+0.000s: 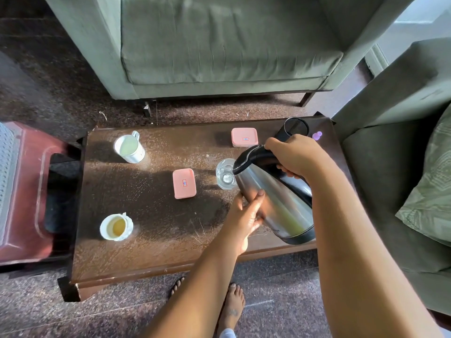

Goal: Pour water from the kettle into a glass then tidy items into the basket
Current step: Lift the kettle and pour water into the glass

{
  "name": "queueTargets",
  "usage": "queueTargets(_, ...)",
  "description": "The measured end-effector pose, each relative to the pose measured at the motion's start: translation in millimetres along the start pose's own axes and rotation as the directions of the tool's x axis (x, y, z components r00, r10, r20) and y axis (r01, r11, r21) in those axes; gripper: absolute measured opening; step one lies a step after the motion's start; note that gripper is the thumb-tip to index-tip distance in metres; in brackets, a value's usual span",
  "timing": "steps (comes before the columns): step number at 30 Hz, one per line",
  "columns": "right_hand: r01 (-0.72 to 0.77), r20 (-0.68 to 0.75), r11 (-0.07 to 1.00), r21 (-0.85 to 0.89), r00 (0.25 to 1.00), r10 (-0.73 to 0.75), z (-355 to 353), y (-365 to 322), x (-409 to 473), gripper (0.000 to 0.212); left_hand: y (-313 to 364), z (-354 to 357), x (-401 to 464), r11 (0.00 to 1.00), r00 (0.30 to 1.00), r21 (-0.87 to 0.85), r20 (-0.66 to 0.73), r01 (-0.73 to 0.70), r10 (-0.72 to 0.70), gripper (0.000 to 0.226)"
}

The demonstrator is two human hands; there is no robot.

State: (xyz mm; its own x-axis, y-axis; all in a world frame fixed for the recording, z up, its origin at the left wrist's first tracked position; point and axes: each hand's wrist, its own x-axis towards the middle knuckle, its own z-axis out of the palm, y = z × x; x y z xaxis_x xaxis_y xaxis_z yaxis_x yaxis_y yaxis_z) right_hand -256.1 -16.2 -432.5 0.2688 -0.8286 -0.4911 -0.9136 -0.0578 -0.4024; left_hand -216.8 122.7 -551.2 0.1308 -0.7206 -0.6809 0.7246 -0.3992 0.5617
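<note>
Pouring underway: right hand (296,154) grips tilted kettle (275,196) handle, left hand (246,215) flat-fingered steadies it over glass (225,174); tidying not begun.

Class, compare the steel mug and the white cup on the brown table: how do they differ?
The steel mug is shiny metal, the white cup looks ceramic. The mug stands at the table's far left, the cup at the near left. The mug's inside looks pale, the cup holds amber liquid. Both stand upright, untouched.
</note>
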Motion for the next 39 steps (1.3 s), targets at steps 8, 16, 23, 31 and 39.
queueTargets(8,0.011,0.002,1.000,-0.001,1.000,-0.011,4.5,-3.2,0.4,0.050,-0.7,-4.2,3.3,1.000,1.000,-0.002,-0.009,0.000,0.000,0.043)
queueTargets(16,0.009,-0.002,1.000,-0.004,1.000,-0.009,6.2,-3.0,0.8,0.051,1.6,-4.8,1.2,1.000,1.000,-0.008,0.000,-0.003,0.003,0.041)
queueTargets(23,0.003,0.004,1.000,-0.008,1.000,-0.003,3.3,-3.3,0.9,0.052,2.3,-3.0,1.9,1.000,1.000,-0.004,-0.003,-0.002,0.002,0.041)
queueTargets(31,-0.023,0.004,1.000,-0.003,1.000,0.023,1.9,-4.6,0.4,0.053,5.8,0.8,0.1,0.999,1.000,-0.036,-0.012,0.005,-0.005,0.034)
queueTargets(39,-0.030,0.007,0.999,-0.012,1.000,0.030,2.1,-5.3,1.3,0.051,5.2,1.1,0.4,0.999,1.000,-0.033,-0.016,0.019,-0.020,0.034)
